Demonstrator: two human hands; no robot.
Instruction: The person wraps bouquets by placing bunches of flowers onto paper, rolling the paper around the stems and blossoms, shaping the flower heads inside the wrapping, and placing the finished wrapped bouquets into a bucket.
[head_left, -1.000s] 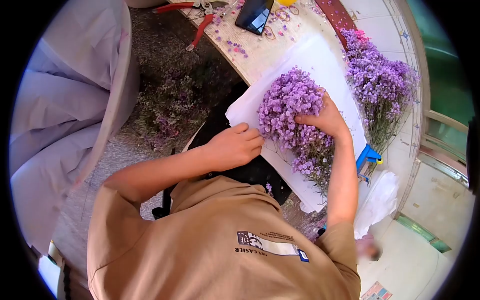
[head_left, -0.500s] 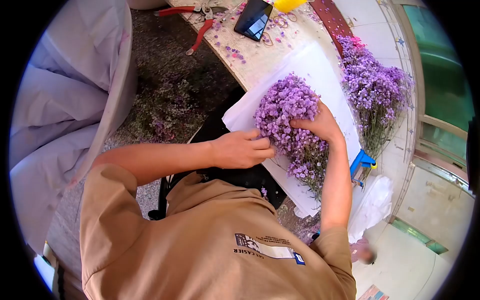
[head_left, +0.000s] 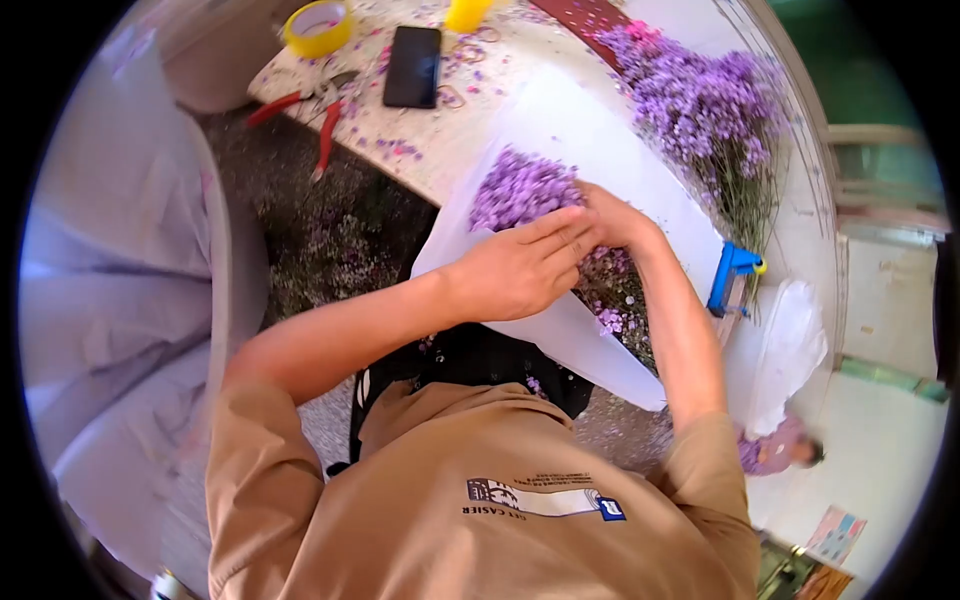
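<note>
A bunch of small purple flowers [head_left: 525, 190] lies on a sheet of white wrapping paper [head_left: 570, 115] at the table's corner. My right hand [head_left: 612, 215] curls around the far right side of the bunch; its fingers are partly hidden behind my left hand. My left hand [head_left: 525, 262] lies across the near side with fingers stretched out, over the paper's near edge, which is folded up against the flowers. Its thumb is hidden. Lower blooms and stems [head_left: 618, 300] show between the paper's near flap [head_left: 570, 350] and my right forearm.
On the table [head_left: 365, 130] are red-handled pruning shears [head_left: 318, 105], a black phone [head_left: 412, 68], a yellow tape roll [head_left: 318, 28] and loose petals. Another purple bunch [head_left: 705, 100] and a blue tape dispenser [head_left: 735, 278] are at right. A person [head_left: 780, 450] is farther off.
My left hand has moved up and right onto the bunch, its curled fingers now straight. The paper's near edge has come up over the flowers' near side. The view has shifted.
</note>
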